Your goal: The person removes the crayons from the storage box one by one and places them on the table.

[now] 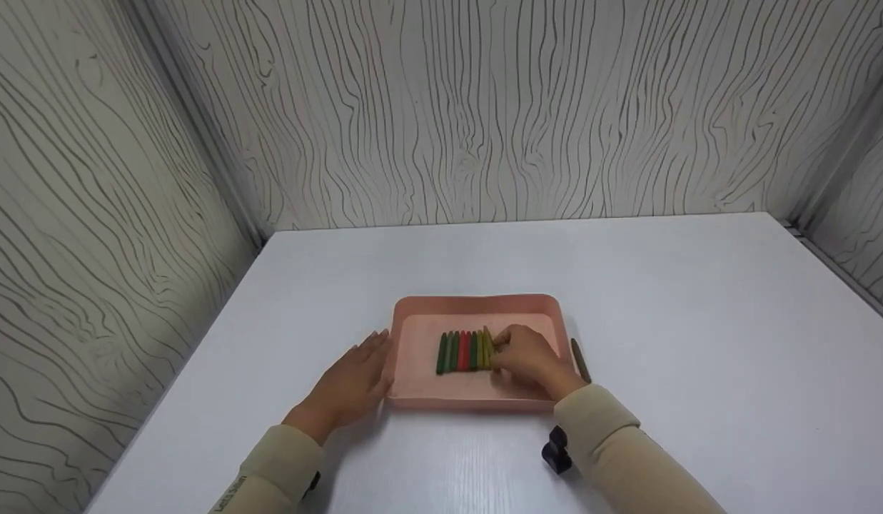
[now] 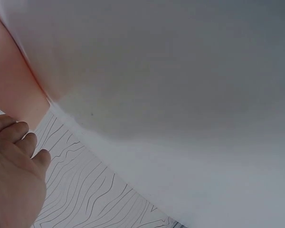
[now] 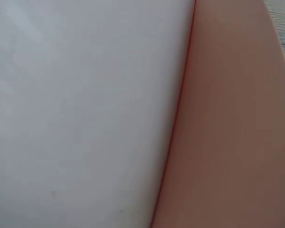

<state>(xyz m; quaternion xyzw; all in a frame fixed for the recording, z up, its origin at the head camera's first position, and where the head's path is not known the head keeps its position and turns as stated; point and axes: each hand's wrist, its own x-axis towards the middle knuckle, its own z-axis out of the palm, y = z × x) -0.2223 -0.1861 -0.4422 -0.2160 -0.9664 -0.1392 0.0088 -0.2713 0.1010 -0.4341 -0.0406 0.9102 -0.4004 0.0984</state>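
Note:
A pink tray (image 1: pixel 470 404) holds several crayons (image 1: pixel 463 351) side by side in a row: dark green ones at the left, red in the middle, then green and yellow-green. My right hand (image 1: pixel 528 355) reaches over the tray's right side, thumb and fingers pinching the yellow-green crayon (image 1: pixel 488 345) at the row's right end; that crayon leans slightly. Beside the tray's left wall, my left hand (image 1: pixel 352 378) rests with straight fingers against the rim; the left wrist view shows its fingertips (image 2: pixel 43 156) by the pink wall. The right wrist view has only the tray's outer wall (image 3: pixel 232 118).
One brownish-olive crayon (image 1: pixel 581 360) lies on the white table (image 1: pixel 698 321) just right of the tray, near my right wrist. A black wrist device (image 1: pixel 557 451) hangs under the right sleeve. Wood-patterned panels (image 1: pixel 470 114) stand behind and at the sides.

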